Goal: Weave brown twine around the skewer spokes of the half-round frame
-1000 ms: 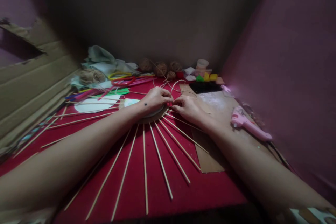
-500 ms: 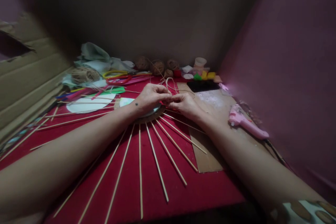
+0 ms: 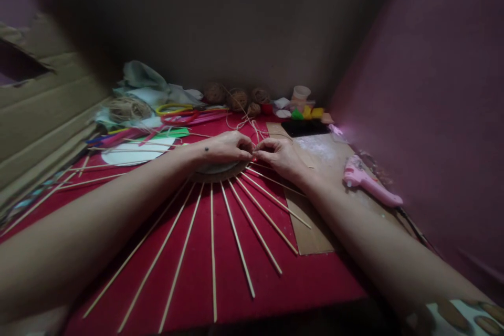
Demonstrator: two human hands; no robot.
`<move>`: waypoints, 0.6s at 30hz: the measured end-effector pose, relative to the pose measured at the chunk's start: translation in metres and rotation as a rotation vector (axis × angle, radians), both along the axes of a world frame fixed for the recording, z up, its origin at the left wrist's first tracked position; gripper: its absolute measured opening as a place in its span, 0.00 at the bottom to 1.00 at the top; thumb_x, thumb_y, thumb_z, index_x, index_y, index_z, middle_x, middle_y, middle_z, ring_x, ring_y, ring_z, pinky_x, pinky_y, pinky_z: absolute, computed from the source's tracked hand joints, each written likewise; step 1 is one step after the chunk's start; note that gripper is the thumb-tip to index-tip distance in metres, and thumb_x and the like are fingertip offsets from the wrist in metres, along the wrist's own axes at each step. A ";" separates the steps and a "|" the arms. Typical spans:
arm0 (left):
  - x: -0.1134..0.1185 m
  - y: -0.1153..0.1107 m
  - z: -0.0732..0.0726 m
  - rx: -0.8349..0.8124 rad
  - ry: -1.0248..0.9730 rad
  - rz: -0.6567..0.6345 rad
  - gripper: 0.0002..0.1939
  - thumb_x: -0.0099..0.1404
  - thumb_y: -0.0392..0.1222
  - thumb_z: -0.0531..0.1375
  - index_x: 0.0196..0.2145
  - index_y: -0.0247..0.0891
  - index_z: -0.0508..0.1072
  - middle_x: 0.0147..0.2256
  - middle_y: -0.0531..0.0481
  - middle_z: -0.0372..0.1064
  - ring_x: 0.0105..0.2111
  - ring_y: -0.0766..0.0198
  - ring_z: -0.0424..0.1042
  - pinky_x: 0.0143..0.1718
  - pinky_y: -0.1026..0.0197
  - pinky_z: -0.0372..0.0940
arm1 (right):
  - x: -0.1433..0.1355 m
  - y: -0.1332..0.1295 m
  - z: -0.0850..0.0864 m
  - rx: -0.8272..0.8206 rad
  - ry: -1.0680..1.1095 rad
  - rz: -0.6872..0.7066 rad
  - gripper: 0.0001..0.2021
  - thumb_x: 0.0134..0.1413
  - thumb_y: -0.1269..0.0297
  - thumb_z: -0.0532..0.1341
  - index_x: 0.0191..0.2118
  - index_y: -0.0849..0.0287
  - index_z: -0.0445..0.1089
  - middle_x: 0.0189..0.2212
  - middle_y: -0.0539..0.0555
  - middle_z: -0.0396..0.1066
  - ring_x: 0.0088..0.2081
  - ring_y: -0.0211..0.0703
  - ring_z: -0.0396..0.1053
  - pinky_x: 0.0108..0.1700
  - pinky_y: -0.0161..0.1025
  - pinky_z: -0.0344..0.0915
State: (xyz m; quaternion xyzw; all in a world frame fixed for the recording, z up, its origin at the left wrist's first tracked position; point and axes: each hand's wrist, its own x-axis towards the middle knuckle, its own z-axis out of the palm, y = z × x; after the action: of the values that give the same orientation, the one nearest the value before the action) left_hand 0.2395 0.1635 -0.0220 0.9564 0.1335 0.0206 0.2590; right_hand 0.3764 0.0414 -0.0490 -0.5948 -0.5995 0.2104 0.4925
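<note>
A round disc (image 3: 220, 174) lies on the red cloth, with several thin wooden sticks (image 3: 213, 252) fanning out from its rim. Over the disc's far right edge, my left hand (image 3: 232, 147) has its fingers pinched together; what they hold is too small to make out. My right hand (image 3: 277, 156) meets it fingertip to fingertip, thumb and forefinger closed at the rim. Brown twine (image 3: 255, 127) rises in a loop just beyond the fingers. Both hands cover the disc's far right part.
Twine balls (image 3: 238, 98), scissors (image 3: 177, 111) and pale cloth (image 3: 144, 81) line the back. A white oval (image 3: 136, 153) lies at left. On the right are cardboard (image 3: 311, 231), a black phone (image 3: 305, 128) and a pink glue gun (image 3: 368, 181).
My left hand has shifted slightly down and now covers more of the disc's pale top. The twine loop by the fingertips has dropped lower. The view has moved slightly.
</note>
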 end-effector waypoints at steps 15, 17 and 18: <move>0.002 0.002 -0.005 -0.099 -0.054 0.000 0.10 0.52 0.41 0.56 0.26 0.37 0.77 0.25 0.52 0.72 0.27 0.65 0.67 0.29 0.66 0.56 | 0.011 -0.053 0.027 -0.024 0.361 -0.044 0.06 0.45 0.64 0.67 0.28 0.59 0.69 0.29 0.50 0.74 0.32 0.36 0.69 0.37 0.35 0.63; 0.001 0.001 0.000 -0.129 -0.069 0.019 0.09 0.51 0.41 0.58 0.25 0.38 0.77 0.24 0.52 0.72 0.26 0.64 0.67 0.28 0.66 0.56 | 0.019 -0.065 0.026 -0.042 0.324 -0.084 0.07 0.44 0.64 0.67 0.29 0.58 0.69 0.29 0.50 0.75 0.33 0.38 0.71 0.37 0.36 0.63; 0.000 0.001 0.003 -0.142 -0.075 0.033 0.08 0.50 0.40 0.58 0.25 0.38 0.77 0.23 0.52 0.72 0.26 0.64 0.67 0.28 0.66 0.55 | 0.024 -0.070 0.026 -0.053 0.304 -0.094 0.07 0.44 0.63 0.67 0.29 0.58 0.70 0.29 0.51 0.75 0.33 0.38 0.71 0.37 0.36 0.63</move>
State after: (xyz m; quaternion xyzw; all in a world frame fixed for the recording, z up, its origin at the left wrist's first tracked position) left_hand 0.2395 0.1644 -0.0191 0.9318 0.1405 0.0510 0.3308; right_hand 0.4004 -0.0287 -0.0231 -0.5964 -0.4838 0.2904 0.5709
